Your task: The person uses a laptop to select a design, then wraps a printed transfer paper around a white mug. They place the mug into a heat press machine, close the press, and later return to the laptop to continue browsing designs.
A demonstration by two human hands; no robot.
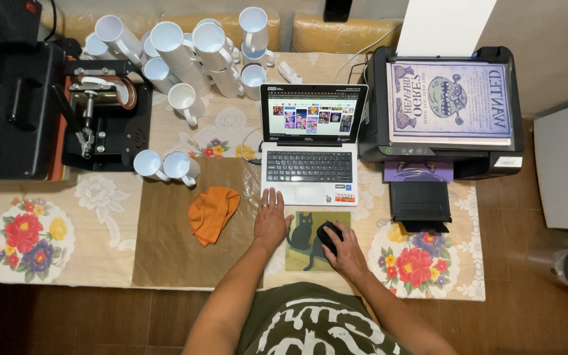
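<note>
My right hand grips a black computer mouse on a mouse pad with a black cat picture. My left hand lies flat on the table, fingers spread, just in front of the open laptop and holding nothing. The laptop screen shows a grid of colourful pictures. An orange cloth lies crumpled on a brown sheet to the left of my left hand.
Several white mugs are piled at the back, and two lie near the black mug press. A larger black press stands far left. On the right, a black printer holds a printed poster. A floral tablecloth covers the table.
</note>
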